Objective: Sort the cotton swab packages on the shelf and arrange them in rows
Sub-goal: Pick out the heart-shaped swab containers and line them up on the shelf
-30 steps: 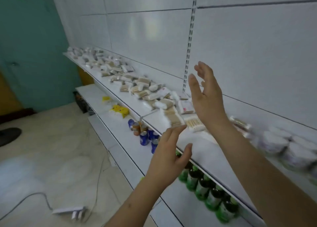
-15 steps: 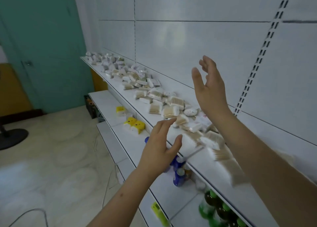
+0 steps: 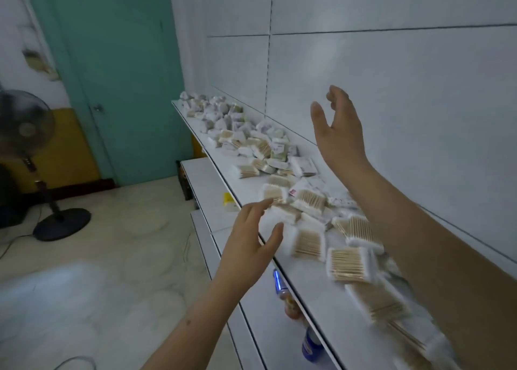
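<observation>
Nothing gripped on either side: the left hand hangs in the air with fingers straight and spread, thumb out, holding nothing, and the right hand is raised higher with its fingers loosely bent and its palm bare too. From the head camera, the left hand sits near the centre of the picture, just off the front lip of the long white metal shelf, which runs from about eleven o'clock down to five o'clock. The right hand floats at about one o'clock, over the back of that shelf and in front of the white panelled wall. The clear plastic packages of wooden-stick cotton swabs lie scattered in a loose heap along the shelf, from the far end at eleven o'clock to the blurred near ones at five o'clock, tilted every which way, in no rows. One flat pack lies just at three o'clock of the left hand, apart from its fingertips. On the lower white shelf, at six o'clock, stand blue cans, partly hidden under the upper lip. Far left, at nine o'clock, a black pedestal fan stands on the pale floor before a teal door.
</observation>
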The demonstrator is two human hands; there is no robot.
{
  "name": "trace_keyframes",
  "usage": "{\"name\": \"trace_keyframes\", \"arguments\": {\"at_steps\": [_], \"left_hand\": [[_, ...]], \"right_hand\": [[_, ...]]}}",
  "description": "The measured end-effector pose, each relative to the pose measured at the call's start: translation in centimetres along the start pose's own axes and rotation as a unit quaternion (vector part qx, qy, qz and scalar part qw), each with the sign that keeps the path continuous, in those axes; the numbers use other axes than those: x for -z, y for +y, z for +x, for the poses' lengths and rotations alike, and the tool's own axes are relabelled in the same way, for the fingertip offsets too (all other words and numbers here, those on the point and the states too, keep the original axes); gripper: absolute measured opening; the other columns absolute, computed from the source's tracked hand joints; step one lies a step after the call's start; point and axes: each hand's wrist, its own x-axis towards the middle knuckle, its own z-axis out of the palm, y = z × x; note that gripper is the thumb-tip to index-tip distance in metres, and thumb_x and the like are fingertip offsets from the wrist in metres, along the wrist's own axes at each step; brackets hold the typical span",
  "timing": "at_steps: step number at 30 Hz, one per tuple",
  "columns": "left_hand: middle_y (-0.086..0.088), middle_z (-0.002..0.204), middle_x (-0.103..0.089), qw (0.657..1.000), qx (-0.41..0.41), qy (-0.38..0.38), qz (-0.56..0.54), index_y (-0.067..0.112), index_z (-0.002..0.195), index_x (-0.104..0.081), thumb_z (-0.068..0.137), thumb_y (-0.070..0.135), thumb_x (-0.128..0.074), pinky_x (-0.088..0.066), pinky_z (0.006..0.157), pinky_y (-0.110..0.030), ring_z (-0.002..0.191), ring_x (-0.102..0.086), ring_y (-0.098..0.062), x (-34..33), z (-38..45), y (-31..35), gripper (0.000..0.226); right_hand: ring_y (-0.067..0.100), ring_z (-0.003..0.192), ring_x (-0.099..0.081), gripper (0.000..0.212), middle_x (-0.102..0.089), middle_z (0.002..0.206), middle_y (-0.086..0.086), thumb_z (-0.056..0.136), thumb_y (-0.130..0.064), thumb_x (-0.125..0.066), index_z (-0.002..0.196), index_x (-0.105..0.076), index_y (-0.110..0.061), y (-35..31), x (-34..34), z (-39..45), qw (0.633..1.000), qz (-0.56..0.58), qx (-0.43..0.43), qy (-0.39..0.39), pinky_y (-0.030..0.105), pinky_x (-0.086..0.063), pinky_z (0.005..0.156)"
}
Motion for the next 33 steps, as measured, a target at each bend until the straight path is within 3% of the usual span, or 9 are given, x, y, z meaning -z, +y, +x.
{"name": "trace_keyframes", "arguments": {"at_steps": [4, 7, 11, 13, 18, 22, 25, 28, 33], "left_hand": [[0.022, 0.127, -0.046, 1.0, 0.029, 0.008, 0.005, 0.038, 0.14, -0.044, 0.095, 0.044, -0.054, -0.04, 0.096, -0.014, 0.119, -0.046, 0.006, 0.3, 4.0, -4.2, 0.046], [0.019, 0.128, -0.046, 0.999, 0.036, 0.011, 0.006, 0.035, 0.139, -0.045, 0.096, 0.042, -0.055, -0.039, 0.086, -0.003, 0.105, -0.05, 0.007, 0.4, 8.0, -7.1, 0.045], [0.014, 0.128, -0.047, 0.999, 0.03, 0.018, -0.027, 0.028, 0.137, -0.05, 0.096, 0.036, -0.056, -0.043, 0.103, -0.026, 0.121, -0.046, 0.001, 0.5, 14.7, -12.3, 0.041], [0.012, 0.128, -0.047, 0.999, 0.027, 0.015, -0.035, 0.027, 0.136, -0.05, 0.097, 0.033, -0.057, -0.043, 0.104, -0.031, 0.123, -0.046, -0.003, 0.6, 18.2, -15.1, 0.041], [0.009, 0.128, -0.048, 0.999, 0.014, -0.004, -0.033, 0.026, 0.135, -0.051, 0.097, 0.036, -0.056, -0.043, 0.104, -0.034, 0.124, -0.046, -0.01, 0.8, 26.3, -20.9, 0.04], [0.003, 0.127, -0.048, 1.0, 0.012, -0.009, -0.023, 0.022, 0.135, -0.052, 0.096, 0.033, -0.057, -0.04, 0.101, -0.028, 0.124, -0.044, -0.014, 0.7, 32.2, -24.4, 0.041], [-0.002, 0.127, -0.047, 1.0, 0.011, 0.0, -0.019, 0.018, 0.131, -0.054, 0.094, 0.03, -0.06, -0.044, 0.097, -0.031, 0.121, -0.044, -0.018, 0.1, 35.8, -26.7, 0.04], [-0.009, 0.132, -0.047, 0.999, 0.031, 0.017, -0.009, 0.012, 0.131, -0.054, 0.092, 0.03, -0.063, -0.039, 0.095, -0.027, 0.121, -0.045, -0.024, -0.6, 38.7, -28.1, 0.044], [-0.018, 0.136, -0.05, 0.992, 0.074, 0.021, 0.095, 0.01, 0.144, -0.042, 0.091, 0.051, -0.058, -0.031, 0.104, -0.05, 0.128, -0.041, -0.038, -2.6, 42.6, -28.9, 0.068]], "right_hand": [[0.017, 0.138, -0.038, 0.059, -0.039, 0.151, 0.002, 0.102, -0.043, -0.042, 0.151, -0.029, -0.013, 2.3, -5.3, 3.5, 1.0, -0.006, -0.01, -0.022, 0.034, -0.033, 0.112], [0.02, 0.138, -0.037, 0.06, -0.037, 0.151, 0.004, 0.102, -0.043, -0.044, 0.151, -0.029, -0.014, 4.6, -9.1, 5.6, 0.999, -0.031, -0.014, -0.037, 0.034, -0.033, 0.111], [0.024, 0.137, -0.036, 0.061, -0.036, 0.15, 0.008, 0.099, -0.04, -0.049, 0.15, -0.029, -0.015, 8.2, -14.0, 8.0, 0.996, -0.079, -0.036, -0.037, 0.034, -0.031, 0.109], [0.026, 0.136, -0.037, 0.062, -0.035, 0.15, 0.01, 0.098, -0.039, -0.052, 0.15, -0.029, -0.014, 10.1, -16.5, 9.0, 0.993, -0.1, -0.054, -0.034, 0.034, -0.032, 0.108], [0.03, 0.135, -0.037, 0.065, -0.033, 0.149, 0.012, 0.095, -0.039, -0.056, 0.15, -0.03, -0.014, 13.5, -21.8, 11.8, 0.98, -0.161, -0.112, -0.035, 0.04, -0.035, 0.107], [0.032, 0.132, -0.038, 0.073, -0.033, 0.15, 0.01, 0.091, -0.051, -0.057, 0.15, -0.028, -0.018, 15.6, -24.5, 12.2, 0.945, -0.284, -0.146, -0.067, 0.044, -0.04, 0.102], [0.033, 0.122, -0.048, 0.074, -0.047, 0.138, 0.013, 0.086, -0.053, -0.064, 0.143, -0.038, -0.014, 17.4, -26.0, 11.4, 0.924, -0.343, -0.151, -0.081, 0.041, -0.042, 0.097], [0.032, 0.111, -0.053, 0.064, -0.054, 0.124, 0.011, 0.082, -0.046, -0.07, 0.131, -0.046, -0.011, 18.5, -26.9, 10.9, 0.925, -0.346, -0.146, -0.063, 0.038, -0.045, 0.087], [0.032, 0.102, -0.054, 0.061, -0.057, 0.113, 0.012, 0.078, -0.045, -0.074, 0.122, -0.05, -0.01, 18.8, -26.7, 11.6, 0.92, -0.361, -0.134, -0.077, 0.039, -0.045, 0.08]]}}
